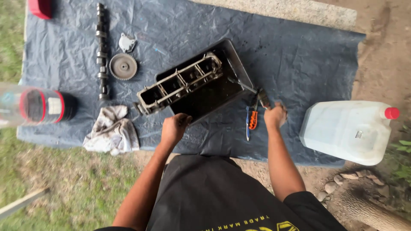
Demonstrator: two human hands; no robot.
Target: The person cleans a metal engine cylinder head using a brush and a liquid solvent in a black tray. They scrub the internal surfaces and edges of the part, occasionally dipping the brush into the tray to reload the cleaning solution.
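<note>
A grimy metal cylinder head (pixel 180 83) stands on its side in a black tray (pixel 234 64) on a dark plastic sheet (pixel 299 55). My left hand (pixel 174 127) is closed at the tray's near edge, just below the cylinder head. My right hand (pixel 275 114) is closed around the handle of a brush (pixel 257 92), whose stem reaches toward the tray. An orange-handled tool (pixel 253 119) and a blue toothbrush (pixel 247 124) lie beside my right hand.
A camshaft (pixel 101 51), a toothed gear (pixel 123 66) and a small metal bracket (pixel 126 42) lie at the back left. A dirty rag (pixel 112 130) and a clear bottle (pixel 34 105) are on the left. A white jug (pixel 349 130) rests on the right.
</note>
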